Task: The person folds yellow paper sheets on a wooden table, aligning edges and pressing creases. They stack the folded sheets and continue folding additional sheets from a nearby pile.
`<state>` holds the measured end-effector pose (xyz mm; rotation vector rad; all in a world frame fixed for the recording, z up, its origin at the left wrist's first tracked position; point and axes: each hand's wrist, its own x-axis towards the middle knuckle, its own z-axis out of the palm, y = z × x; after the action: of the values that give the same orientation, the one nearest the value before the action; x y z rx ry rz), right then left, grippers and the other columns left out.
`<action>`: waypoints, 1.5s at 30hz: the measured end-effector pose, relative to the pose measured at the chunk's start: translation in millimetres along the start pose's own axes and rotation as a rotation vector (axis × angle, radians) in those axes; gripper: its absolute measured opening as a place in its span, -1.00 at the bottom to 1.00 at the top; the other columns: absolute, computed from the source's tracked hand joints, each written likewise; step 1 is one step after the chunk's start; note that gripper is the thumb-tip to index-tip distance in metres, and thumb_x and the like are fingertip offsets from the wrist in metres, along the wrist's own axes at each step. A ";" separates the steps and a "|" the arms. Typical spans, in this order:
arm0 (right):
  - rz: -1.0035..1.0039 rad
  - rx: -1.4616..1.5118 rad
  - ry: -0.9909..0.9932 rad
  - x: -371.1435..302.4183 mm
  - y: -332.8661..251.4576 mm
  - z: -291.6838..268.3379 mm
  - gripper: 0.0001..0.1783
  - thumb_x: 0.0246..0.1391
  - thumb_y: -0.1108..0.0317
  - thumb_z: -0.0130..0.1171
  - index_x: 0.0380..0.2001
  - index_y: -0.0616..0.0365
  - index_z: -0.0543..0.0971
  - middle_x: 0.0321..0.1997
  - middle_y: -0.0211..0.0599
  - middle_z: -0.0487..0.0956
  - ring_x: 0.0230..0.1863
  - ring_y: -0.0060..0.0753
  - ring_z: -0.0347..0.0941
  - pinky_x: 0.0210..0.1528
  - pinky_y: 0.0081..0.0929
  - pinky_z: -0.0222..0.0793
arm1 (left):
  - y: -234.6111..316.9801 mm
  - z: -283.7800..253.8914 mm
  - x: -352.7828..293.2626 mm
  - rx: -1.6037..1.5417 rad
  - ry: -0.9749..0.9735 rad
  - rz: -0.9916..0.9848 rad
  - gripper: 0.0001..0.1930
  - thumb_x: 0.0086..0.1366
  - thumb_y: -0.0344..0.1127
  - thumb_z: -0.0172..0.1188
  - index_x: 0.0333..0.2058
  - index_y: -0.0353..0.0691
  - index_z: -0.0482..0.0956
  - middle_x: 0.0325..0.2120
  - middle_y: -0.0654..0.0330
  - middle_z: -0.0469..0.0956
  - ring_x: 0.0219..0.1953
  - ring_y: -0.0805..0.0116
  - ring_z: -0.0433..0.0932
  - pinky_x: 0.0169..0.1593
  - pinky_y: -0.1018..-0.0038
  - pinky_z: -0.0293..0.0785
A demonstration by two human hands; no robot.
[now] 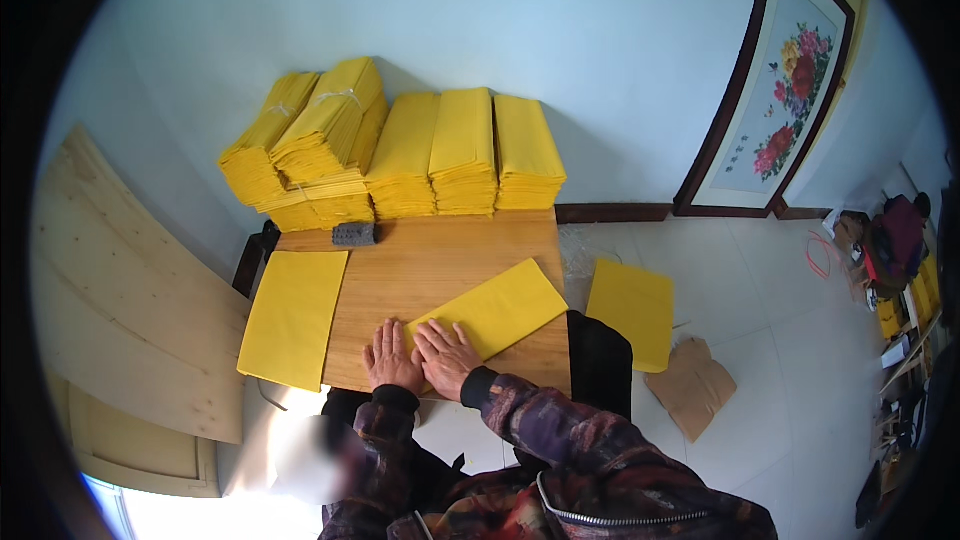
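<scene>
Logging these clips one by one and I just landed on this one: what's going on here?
At a wooden table, a person's right hand rests on the near end of a slanted yellow sheet, with the left hand spread out close beside it. Another yellow sheet lies at the table's left, and yellow stacks line the back.

The wooden table (450, 248) before me stands mid-frame. Along its upper edge it bears yellow stacks (463, 145), with a dark grey block (354, 234) just below. A yellow sheet (293, 320) lies at left; a slanting yellow piece (505, 307), lower centre, under my right fingers (436, 332).
</scene>
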<state>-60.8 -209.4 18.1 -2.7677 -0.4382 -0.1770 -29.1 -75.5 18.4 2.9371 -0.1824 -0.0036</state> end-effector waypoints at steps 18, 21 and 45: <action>0.369 -0.123 0.041 -11.7 104.3 -39.5 -0.29 0.12 -0.07 -0.06 0.27 0.06 0.22 0.42 -0.22 0.07 0.46 -0.22 -0.17 0.40 0.05 -0.30 | -12.1 -17.5 16.7 0.112 0.072 0.129 -0.30 0.16 0.06 0.10 0.25 0.05 0.16 0.30 0.22 0.11 0.35 0.22 0.03 0.29 -0.18 -0.19; 0.345 -0.147 0.044 -11.1 106.9 -38.0 -0.28 0.14 -0.08 -0.07 0.28 0.06 0.20 0.43 -0.24 0.05 0.46 -0.20 -0.18 0.40 0.05 -0.31 | 36.8 -9.4 8.8 -0.309 0.068 0.237 -0.37 0.28 -0.02 -0.01 0.27 -0.13 0.14 0.33 0.11 0.04 0.38 0.19 -0.04 0.33 0.00 -0.15; 0.362 -0.026 0.045 -10.4 108.9 -46.1 -0.26 0.11 -0.09 0.01 0.27 0.06 0.21 0.44 -0.32 0.01 0.45 -0.26 -0.17 0.41 0.00 -0.34 | -39.1 -30.3 20.1 -0.104 0.019 0.124 -0.35 0.10 -0.15 0.18 0.21 0.00 0.27 0.26 0.18 0.19 0.28 0.08 0.14 0.24 0.02 0.11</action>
<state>-39.0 -325.8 26.5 -2.8039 0.0807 -0.1560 -4.0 -34.0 40.6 2.8165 -0.3501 0.0322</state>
